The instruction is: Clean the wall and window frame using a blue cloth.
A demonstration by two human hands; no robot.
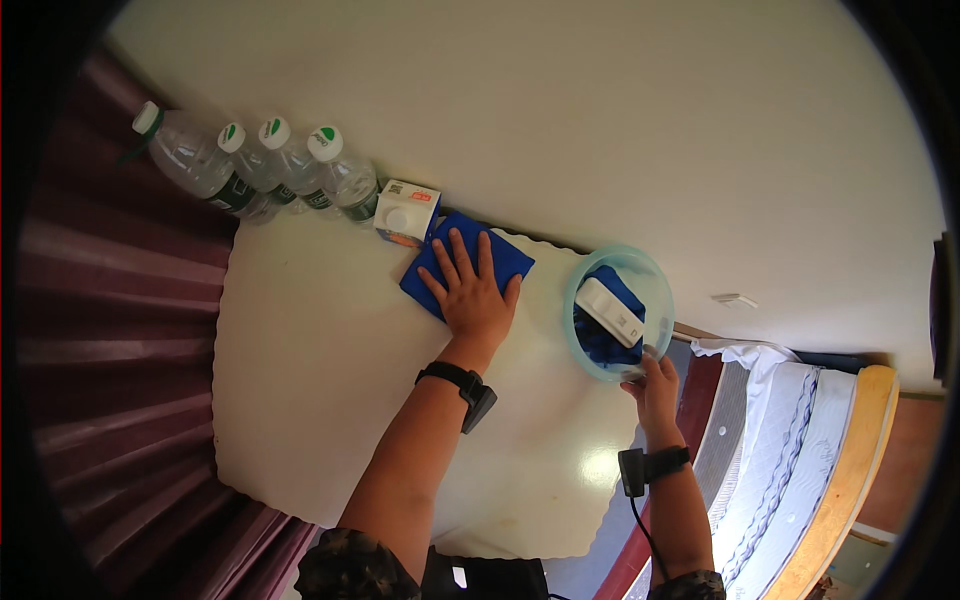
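Blue cloth (509, 258) under left hand (477, 306) (flat, splayed), bowl (659, 308) in grip of right hand (656, 393)

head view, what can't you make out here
In the head view:
Blue cloth: middle, hidden under the left hand.
Blue item in the bowl: part, hidden by the white device.
White carton: fine print, too small.
Left sleeve: upper part, cut off by lower edge.

Toward the upper left, bottles (292, 168) stand on the table (320, 380), with a carton (407, 203), cloth (511, 258) and bowl (656, 300) ranged successively rightward.
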